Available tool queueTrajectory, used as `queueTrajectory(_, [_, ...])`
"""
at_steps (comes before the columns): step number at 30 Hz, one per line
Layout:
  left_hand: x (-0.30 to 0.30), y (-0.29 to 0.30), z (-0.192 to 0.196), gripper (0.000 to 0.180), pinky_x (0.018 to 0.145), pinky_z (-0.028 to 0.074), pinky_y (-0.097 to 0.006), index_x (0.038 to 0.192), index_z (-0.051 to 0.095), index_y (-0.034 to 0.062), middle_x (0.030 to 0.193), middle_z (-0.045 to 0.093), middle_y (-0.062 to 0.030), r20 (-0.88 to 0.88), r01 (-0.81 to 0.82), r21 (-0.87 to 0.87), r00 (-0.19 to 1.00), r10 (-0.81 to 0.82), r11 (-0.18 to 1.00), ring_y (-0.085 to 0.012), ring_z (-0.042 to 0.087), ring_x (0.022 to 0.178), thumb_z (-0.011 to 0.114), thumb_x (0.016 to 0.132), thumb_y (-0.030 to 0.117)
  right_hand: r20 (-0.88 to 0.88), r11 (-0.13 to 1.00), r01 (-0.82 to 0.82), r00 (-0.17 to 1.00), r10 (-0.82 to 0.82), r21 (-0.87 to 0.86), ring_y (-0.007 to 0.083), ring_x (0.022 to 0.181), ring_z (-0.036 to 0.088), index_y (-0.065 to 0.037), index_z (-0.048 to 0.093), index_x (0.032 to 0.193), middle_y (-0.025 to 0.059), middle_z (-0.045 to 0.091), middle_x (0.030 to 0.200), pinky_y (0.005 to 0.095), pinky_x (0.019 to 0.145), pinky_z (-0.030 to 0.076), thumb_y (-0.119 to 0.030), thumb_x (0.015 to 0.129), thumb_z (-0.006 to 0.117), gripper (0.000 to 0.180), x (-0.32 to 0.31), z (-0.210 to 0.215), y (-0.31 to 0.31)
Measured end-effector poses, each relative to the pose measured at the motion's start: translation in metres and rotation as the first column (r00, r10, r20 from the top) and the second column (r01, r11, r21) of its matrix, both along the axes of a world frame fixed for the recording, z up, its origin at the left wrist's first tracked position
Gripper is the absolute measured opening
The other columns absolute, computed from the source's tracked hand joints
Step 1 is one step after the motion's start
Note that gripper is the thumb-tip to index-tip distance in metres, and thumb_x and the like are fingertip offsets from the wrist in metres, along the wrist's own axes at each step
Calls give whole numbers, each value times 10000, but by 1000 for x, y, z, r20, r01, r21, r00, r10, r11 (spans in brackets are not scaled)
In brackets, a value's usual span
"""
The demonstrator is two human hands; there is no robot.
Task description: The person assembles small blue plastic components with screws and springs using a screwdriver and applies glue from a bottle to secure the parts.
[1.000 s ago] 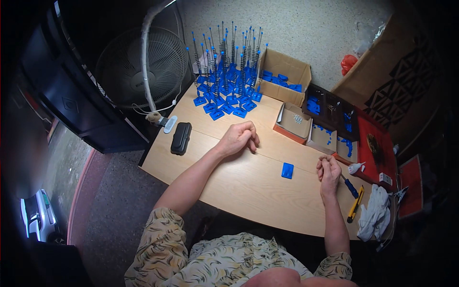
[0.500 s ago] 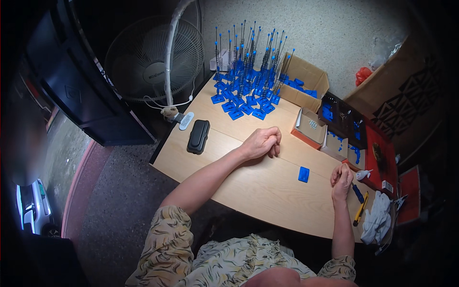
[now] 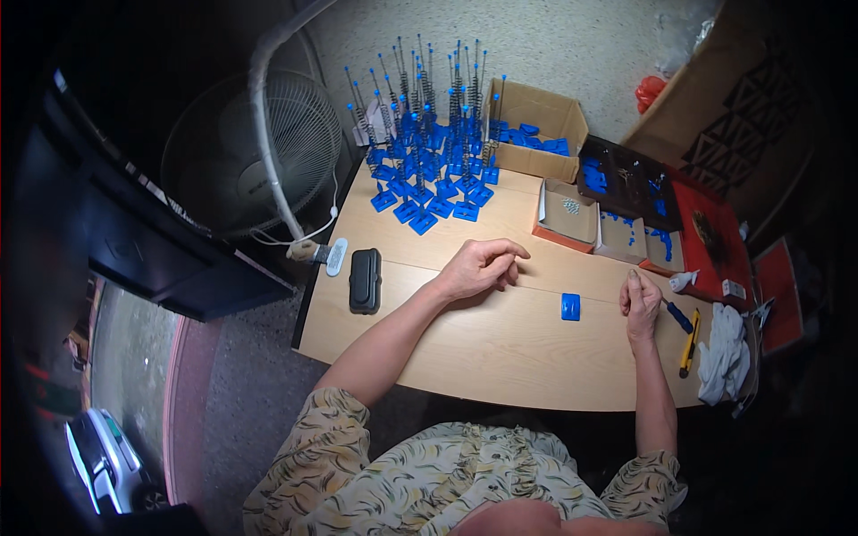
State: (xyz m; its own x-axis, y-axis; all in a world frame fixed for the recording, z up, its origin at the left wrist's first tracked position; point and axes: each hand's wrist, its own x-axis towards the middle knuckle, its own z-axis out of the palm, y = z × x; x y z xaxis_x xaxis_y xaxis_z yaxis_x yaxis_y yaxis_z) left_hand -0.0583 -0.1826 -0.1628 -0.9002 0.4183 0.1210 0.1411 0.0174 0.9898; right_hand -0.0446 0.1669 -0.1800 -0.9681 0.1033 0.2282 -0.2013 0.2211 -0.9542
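Observation:
On the wooden table, my left hand [image 3: 483, 271] rests with its fingers loosely bent and the index finger reaching forward; nothing shows in it. A small blue rectangular plastic piece [image 3: 570, 306] lies between my two hands. My right hand [image 3: 641, 305] is closed, thumb against fingers; whatever it may hold is too small to make out. Close beside the right hand lies a screwdriver with a dark blue handle [image 3: 678, 315]. At the back left stand several blue square bases [image 3: 422, 221] carrying upright dark springs with thin rods and blue tips.
Behind are a cardboard box [image 3: 536, 163] of blue pieces and a small open box [image 3: 568, 217] of tiny metal parts. A yellow utility knife [image 3: 689, 344] and white gloves [image 3: 724, 353] lie right. A black case [image 3: 365, 281] sits left, near a fan [image 3: 259, 147].
The view has shifted and turned. My left hand's fingers have loosened from a closed fist, the index finger extending. The right hand stays closed beside the screwdriver.

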Motion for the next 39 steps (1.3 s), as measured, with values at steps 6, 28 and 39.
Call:
queueTrajectory(6, [-8,-6,-2,235,616,552,-256,958,579,5,768,674,-60,26,29,34,999,-30,999,-117,658,662,417,1073,132,4,999,-8,1000,8,44,52,455,398,-88,474,677,-17,463,565,222,418,283,-372,1029,586,467,1,1,-1])
queueTrajectory(28, [-9,-3,-11,166,628,573,-266,1021,587,11,816,685,-80,39,-11,33,999,9,999,-123,677,701,471,1069,118,54,996,-75,995,78,-50,18,523,416,-50,580,908,-19,546,680,187,465,315,-238,1023,591,221,-3,-4,0])
queueTrajectory(39, [-11,1,-17,226,586,532,-268,953,554,3,795,694,-110,-32,-201,-84,979,199,976,-132,643,600,332,997,-1,77,944,-266,956,284,-194,47,530,399,-51,513,868,-14,474,654,214,477,326,-224,1013,385,259,-3,-2,9])
